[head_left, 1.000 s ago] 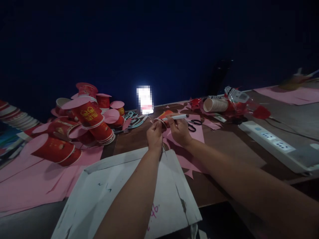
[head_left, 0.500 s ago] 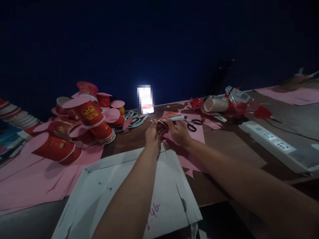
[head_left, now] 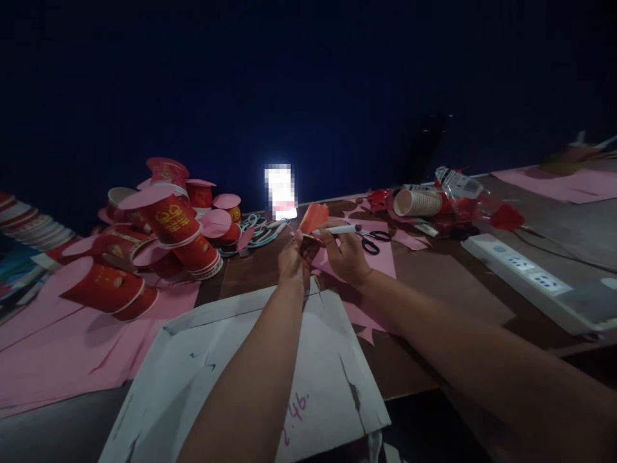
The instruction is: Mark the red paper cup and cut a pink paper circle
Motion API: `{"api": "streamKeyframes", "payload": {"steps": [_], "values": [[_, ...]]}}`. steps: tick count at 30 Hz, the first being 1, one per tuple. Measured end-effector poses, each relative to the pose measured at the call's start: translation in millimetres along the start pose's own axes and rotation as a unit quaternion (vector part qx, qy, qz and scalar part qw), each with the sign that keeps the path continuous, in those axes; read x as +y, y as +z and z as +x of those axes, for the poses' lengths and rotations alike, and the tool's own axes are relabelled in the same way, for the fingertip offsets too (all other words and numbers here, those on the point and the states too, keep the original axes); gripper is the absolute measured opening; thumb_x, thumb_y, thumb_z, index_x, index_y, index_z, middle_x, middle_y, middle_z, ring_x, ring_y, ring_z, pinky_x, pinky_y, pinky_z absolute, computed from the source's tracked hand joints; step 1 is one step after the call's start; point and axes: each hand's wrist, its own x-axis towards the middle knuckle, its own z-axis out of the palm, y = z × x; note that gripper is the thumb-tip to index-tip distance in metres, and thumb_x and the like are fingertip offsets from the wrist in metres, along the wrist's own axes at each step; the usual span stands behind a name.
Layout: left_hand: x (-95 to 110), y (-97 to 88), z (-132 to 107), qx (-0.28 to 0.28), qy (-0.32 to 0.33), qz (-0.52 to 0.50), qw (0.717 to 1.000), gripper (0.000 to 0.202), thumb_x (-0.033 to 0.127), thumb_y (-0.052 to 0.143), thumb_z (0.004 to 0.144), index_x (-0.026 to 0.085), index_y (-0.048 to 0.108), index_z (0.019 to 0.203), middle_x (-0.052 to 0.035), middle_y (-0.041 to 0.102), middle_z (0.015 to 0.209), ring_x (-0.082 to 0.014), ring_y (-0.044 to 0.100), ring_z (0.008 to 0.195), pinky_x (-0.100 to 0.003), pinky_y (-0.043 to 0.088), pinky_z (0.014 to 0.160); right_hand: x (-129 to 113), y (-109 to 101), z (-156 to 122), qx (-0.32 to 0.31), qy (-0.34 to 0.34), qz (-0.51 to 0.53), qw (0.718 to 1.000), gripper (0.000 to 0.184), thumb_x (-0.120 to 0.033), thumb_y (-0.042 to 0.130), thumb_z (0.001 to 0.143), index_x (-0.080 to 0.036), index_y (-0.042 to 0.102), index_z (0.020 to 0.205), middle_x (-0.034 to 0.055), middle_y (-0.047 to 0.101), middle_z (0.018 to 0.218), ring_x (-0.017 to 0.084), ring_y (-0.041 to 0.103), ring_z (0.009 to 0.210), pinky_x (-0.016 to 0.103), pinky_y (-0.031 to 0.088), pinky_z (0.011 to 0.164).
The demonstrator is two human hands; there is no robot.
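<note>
My left hand (head_left: 292,260) is closed on the rim of a small red paper cup (head_left: 313,218), which sticks up and away from me. My right hand (head_left: 346,256) is closed round a white pen (head_left: 337,229) lying across the cup's mouth side, pointing left. Both hands meet above pink paper (head_left: 373,257) on the brown table (head_left: 448,283). Black-handled scissors (head_left: 373,240) lie just right of my right hand.
A heap of red cups with pink paper lids (head_left: 159,231) lies at the left on pink sheets (head_left: 58,347). White cardboard (head_left: 241,379) lies under my forearms. A sleeve of stacked cups (head_left: 424,202) and a white power strip (head_left: 525,273) are at the right. A bright phone screen (head_left: 280,191) stands behind.
The red cup has tipped from lying low between my hands to pointing upward. My hands have stayed in the same place, with the pen still held.
</note>
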Motion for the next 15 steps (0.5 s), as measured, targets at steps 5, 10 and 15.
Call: {"api": "streamKeyframes", "payload": {"steps": [5,10,15], "values": [[-1.8,-1.0,-3.9,-0.008,0.036,0.008,0.999,0.009,0.019,0.065,0.079,0.013,0.061,0.075,-0.0009,0.064,0.063,-0.0102,0.063,0.057,-0.026,0.054,0.071,-0.8,-0.8,0.4,-0.003,-0.020,-0.010,1.000,0.017,-0.031,0.045,0.093,-0.022,0.059,0.091,0.0065,0.068,0.089,0.019,0.063,0.083,0.034,0.050,0.078],[-3.2,-2.5,-4.4,-0.023,0.062,0.025,0.998,0.008,0.020,0.066,0.078,0.014,0.063,0.081,-0.0005,0.066,0.068,-0.0095,0.064,0.061,-0.025,0.054,0.072,0.4,-1.1,0.2,0.006,-0.022,-0.016,1.000,0.016,-0.031,0.047,0.093,-0.021,0.060,0.092,0.0068,0.068,0.090,0.019,0.063,0.083,0.034,0.050,0.078],[-2.6,-1.7,-5.5,-0.030,0.067,0.030,0.997,0.005,0.019,0.065,0.079,0.015,0.063,0.078,-0.0006,0.066,0.069,-0.0098,0.064,0.060,-0.026,0.054,0.071,0.8,-1.8,1.1,0.004,-0.026,-0.001,1.000,0.017,-0.031,0.047,0.093,-0.021,0.062,0.090,0.0071,0.069,0.089,0.019,0.064,0.081,0.033,0.050,0.076]]}}
